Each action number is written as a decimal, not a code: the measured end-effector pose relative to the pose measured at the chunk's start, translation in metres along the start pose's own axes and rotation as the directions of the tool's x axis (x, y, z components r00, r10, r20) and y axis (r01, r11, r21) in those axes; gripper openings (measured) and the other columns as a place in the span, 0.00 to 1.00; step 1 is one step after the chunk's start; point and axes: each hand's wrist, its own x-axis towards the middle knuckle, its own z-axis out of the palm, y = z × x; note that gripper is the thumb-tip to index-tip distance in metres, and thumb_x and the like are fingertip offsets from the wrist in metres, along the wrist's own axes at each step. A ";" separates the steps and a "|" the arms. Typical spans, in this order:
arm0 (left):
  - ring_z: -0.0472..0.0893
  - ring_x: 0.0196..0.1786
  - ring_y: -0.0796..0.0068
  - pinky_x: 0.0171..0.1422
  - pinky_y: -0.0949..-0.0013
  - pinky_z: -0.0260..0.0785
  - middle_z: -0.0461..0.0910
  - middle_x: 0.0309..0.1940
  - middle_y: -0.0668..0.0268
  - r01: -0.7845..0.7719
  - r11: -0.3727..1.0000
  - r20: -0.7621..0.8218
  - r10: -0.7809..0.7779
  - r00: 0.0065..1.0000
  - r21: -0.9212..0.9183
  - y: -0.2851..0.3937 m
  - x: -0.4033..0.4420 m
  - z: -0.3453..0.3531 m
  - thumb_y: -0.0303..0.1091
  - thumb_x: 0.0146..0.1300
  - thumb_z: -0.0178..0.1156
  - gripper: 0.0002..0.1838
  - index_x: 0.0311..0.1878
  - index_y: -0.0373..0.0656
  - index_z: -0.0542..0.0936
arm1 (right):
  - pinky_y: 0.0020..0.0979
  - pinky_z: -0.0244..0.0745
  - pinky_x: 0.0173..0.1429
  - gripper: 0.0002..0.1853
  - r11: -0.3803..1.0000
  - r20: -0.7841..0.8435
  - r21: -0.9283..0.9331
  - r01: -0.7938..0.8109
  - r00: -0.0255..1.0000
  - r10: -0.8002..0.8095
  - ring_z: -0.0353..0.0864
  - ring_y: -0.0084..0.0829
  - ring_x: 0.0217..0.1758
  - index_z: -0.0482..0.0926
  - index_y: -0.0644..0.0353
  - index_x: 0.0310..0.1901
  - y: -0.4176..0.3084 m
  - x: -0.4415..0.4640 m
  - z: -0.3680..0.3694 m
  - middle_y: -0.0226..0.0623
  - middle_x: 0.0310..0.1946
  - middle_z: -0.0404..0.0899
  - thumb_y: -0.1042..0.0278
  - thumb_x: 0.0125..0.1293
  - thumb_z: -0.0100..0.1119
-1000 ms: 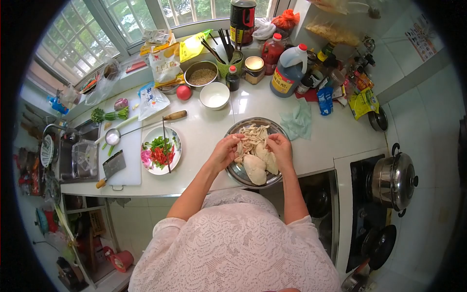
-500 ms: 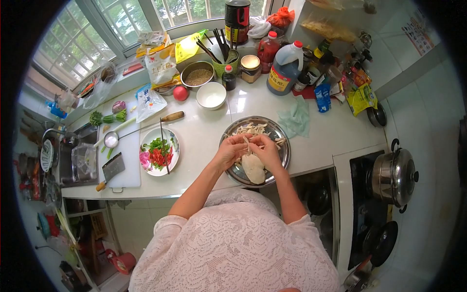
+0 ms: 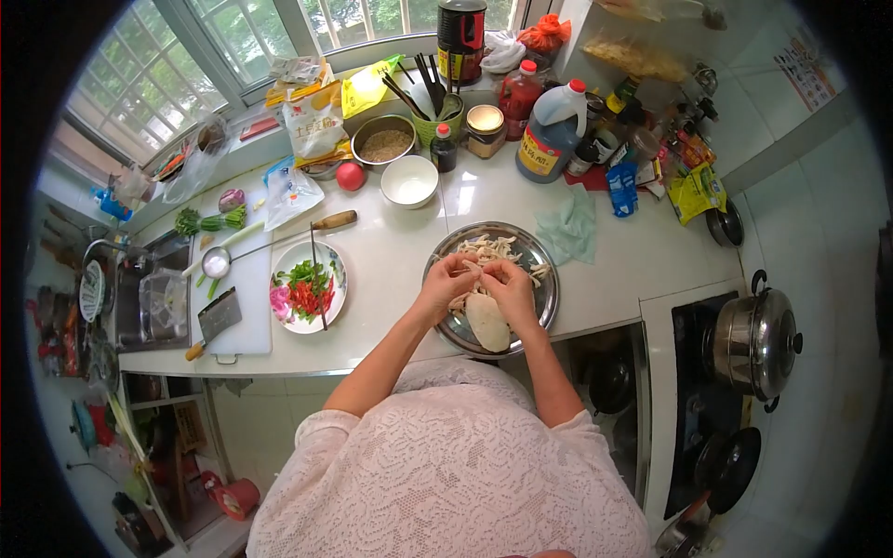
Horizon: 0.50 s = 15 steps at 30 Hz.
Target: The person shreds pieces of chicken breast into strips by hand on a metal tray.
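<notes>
Over a round stainless steel plate [image 3: 547, 314], both hands meet with their fingertips close together. My left hand [image 3: 446, 288] and my right hand [image 3: 509, 290] are each closed in a pinch on a thin pale strip of shredded chicken. The strip is mostly hidden by the fingers. Just below the fingers, a larger pale piece of chicken breast [image 3: 488, 323] lies on the near side of the plate. Beyond the hands, loose chicken shreds [image 3: 491, 247] are spread over the plate's far side.
Left of the plate sit a dish [image 3: 296, 323] of chopped peppers and greens with chopsticks [image 3: 317, 270], and a cutting board [image 3: 249, 330] with a cleaver [image 3: 219, 316]. A white bowl [image 3: 409, 181], a green cloth [image 3: 567, 228] and bottles stand behind. A pot [image 3: 744, 344] is on the right stove.
My fingertips have come closer together, and the strip that hung visibly between them is now mostly covered. The whole view has shifted slightly.
</notes>
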 end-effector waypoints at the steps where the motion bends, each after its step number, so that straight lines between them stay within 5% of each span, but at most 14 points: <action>1: 0.78 0.39 0.79 0.45 0.75 0.72 0.76 0.36 0.69 0.024 0.997 -0.041 -0.021 0.999 0.075 -0.001 0.000 0.000 0.25 0.59 0.58 0.10 0.45 0.38 0.75 | 0.20 0.71 0.34 0.04 1.000 -0.019 -0.002 -0.012 1.000 0.012 0.76 0.18 0.29 0.77 0.66 0.33 -0.002 0.000 -0.001 0.28 0.25 0.77 0.75 0.58 0.59; 8: 0.77 0.34 0.82 0.40 0.77 0.71 0.77 0.31 0.69 -0.035 0.965 -0.040 0.047 0.998 0.259 0.000 -0.003 0.006 0.27 0.59 0.59 0.06 0.38 0.39 0.76 | 0.18 0.72 0.33 0.03 1.000 0.006 -0.010 -0.029 1.000 0.029 0.76 0.16 0.28 0.76 0.66 0.35 0.002 0.000 -0.006 0.28 0.27 0.78 0.77 0.59 0.56; 11: 0.76 0.33 0.83 0.39 0.78 0.70 0.77 0.32 0.69 -0.065 0.953 -0.038 0.079 0.996 0.295 0.000 -0.002 0.007 0.27 0.57 0.59 0.06 0.38 0.39 0.76 | 0.20 0.72 0.32 0.04 0.977 -0.012 -0.204 0.070 0.997 -0.074 0.77 0.17 0.28 0.76 0.66 0.35 -0.008 -0.003 -0.006 0.30 0.25 0.78 0.77 0.58 0.56; 15: 0.74 0.31 0.83 0.38 0.78 0.70 0.75 0.29 0.72 0.088 0.982 -0.049 -0.081 0.995 0.169 0.011 -0.006 0.010 0.27 0.55 0.59 0.04 0.35 0.41 0.75 | 0.24 0.72 0.31 0.05 0.943 -0.113 -0.316 0.103 0.983 -0.145 0.78 0.24 0.26 0.77 0.66 0.35 0.001 0.004 -0.011 0.36 0.24 0.79 0.76 0.58 0.55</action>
